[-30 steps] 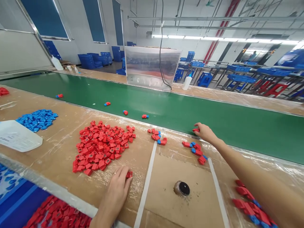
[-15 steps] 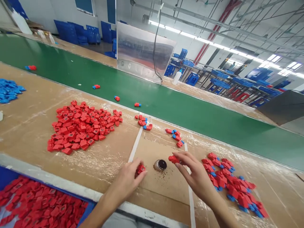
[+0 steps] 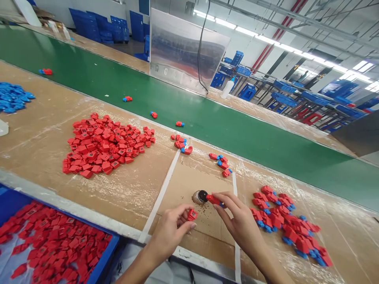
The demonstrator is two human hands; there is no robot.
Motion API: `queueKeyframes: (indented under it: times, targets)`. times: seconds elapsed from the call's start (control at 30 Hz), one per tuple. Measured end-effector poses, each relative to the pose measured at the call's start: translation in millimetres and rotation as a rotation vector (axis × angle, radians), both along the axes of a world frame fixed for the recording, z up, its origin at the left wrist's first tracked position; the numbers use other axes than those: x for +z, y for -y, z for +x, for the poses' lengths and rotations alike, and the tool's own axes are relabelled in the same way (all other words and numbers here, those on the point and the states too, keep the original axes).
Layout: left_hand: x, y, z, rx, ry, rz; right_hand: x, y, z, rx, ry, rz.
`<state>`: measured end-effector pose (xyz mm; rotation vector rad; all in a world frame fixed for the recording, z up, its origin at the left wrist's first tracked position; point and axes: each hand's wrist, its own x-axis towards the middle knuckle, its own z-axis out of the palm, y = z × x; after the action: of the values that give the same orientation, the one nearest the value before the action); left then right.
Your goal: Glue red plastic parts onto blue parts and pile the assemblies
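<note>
My right hand (image 3: 241,223) pinches a red plastic part (image 3: 213,200) between thumb and fingers, its tip touching a round black-centred fitting (image 3: 200,196) set in the cardboard. Brown crumbs lie around that fitting. My left hand (image 3: 171,232) holds a small red plastic part (image 3: 192,215) at its fingertips, just left of and below the fitting. To the right of my right hand lies a heap of red parts with blue pieces (image 3: 284,225). A larger heap of red parts (image 3: 106,146) lies further left.
A blue crate of red parts (image 3: 50,240) stands at the lower left, and loose blue parts (image 3: 13,97) lie at the far left. Small red-and-blue clusters (image 3: 220,163) sit by the edge of a green conveyor belt (image 3: 207,118), which carries several scattered parts.
Both hands have come in from the bench and belt edge to the round fitting. My right hand has brought its red part against the fitting. The view has turned and tilted.
</note>
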<state>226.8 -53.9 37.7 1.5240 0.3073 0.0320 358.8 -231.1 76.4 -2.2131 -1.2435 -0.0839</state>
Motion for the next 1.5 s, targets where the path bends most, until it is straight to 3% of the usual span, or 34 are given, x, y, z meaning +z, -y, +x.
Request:
queueKeyframes:
  times: [0.77,1.0,1.2,1.5]
  targets:
    - [3.9,-3.8,1.3,-0.057,0.026,-0.072,4.0,-3.9,-3.9,0.021,0.061,0.016]
    - [0.7,-4.7,1.7,-0.083,-0.003,-0.186,9.9,-5.9,-2.7,0.002,0.016,0.054]
    - [1.0,-5.9,1.8,-0.103,-0.007,-0.227,16.5,-6.0,-21.2,-0.017,-0.169,0.121]
    - [3.7,-5.2,2.1,-0.132,0.004,-0.149,4.9,-7.3,-41.0,0.070,-0.186,0.111]
